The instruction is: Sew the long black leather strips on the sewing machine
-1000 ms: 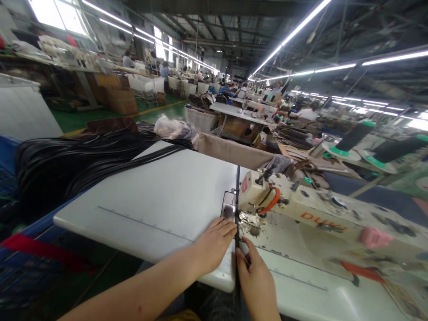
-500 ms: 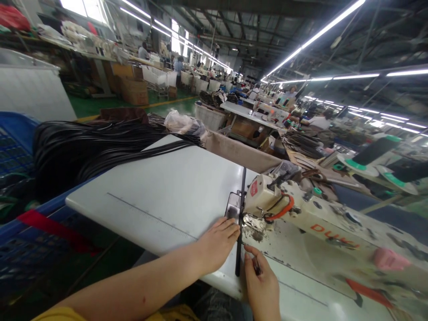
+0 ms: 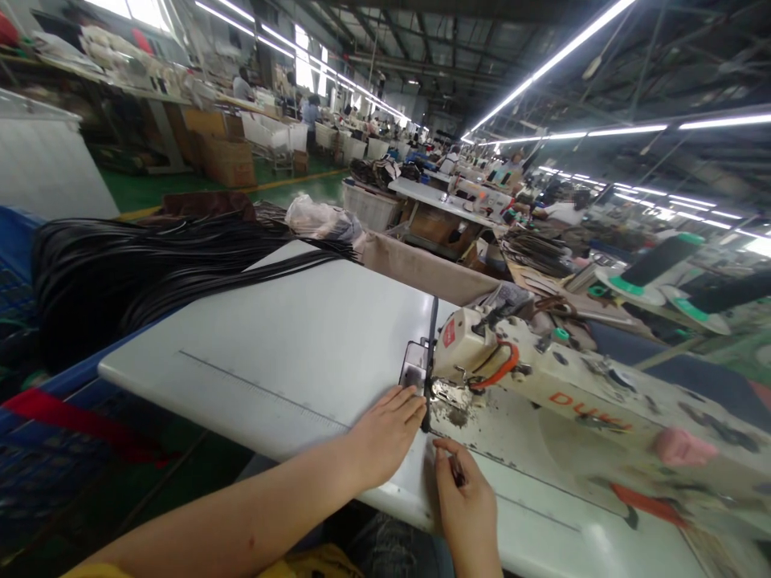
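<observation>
A narrow black strap (image 3: 433,321) runs front to back under the head of a white sewing machine (image 3: 530,377). My left hand (image 3: 389,437) lies flat on the table, its fingers outstretched and the tips at the strap's left edge, beside the needle area. Just right of the strap's near end is my right hand (image 3: 468,502), its fingers curled round a small dark object (image 3: 458,474). That object is mostly hidden in the palm, so its kind does not show. A metal plate (image 3: 414,365) sits left of the strap.
Many long black strips (image 3: 120,265) drape over the table's left corner and a blue basket (image 3: 54,417). The white tabletop (image 3: 289,321) carries a printed ruler. Thread cones (image 3: 659,265) stand to the right. People work at machines farther back.
The strap has slid away from me through the machine; its near end is now level with my left fingertips. Both hands stay in nearly the same places. The view has shifted slightly.
</observation>
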The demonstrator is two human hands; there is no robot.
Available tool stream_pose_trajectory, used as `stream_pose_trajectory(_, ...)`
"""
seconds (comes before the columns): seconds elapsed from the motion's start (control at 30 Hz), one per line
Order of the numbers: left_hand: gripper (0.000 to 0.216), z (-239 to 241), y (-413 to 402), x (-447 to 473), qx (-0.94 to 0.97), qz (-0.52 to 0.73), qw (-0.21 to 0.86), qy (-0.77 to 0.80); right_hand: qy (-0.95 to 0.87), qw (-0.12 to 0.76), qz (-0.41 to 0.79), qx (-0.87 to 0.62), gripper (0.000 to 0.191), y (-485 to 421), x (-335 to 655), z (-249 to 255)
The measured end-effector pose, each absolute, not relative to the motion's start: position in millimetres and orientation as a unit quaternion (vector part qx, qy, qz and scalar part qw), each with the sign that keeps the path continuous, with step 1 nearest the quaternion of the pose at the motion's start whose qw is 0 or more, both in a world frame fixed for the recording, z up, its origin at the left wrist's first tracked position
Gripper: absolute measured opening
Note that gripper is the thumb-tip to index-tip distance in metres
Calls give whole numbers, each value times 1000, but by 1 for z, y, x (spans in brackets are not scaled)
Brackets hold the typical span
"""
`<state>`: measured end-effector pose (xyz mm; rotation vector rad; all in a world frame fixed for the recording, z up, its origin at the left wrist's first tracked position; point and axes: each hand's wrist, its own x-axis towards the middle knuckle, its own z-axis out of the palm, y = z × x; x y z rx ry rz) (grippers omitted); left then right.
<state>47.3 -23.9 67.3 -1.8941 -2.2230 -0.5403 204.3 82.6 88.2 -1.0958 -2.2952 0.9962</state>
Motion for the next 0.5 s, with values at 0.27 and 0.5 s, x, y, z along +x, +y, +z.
stream_pose_trajectory(0.27, 52, 61, -23, 45, -638, -193, 70, -742, -816, 228, 380, -371, 44, 80, 206, 87)
stream_pose_trajectory(0.5, 48, 59, -6, 31, -620, -202, 34, -758, -818, 233, 379, -365, 39, 78, 205, 89)
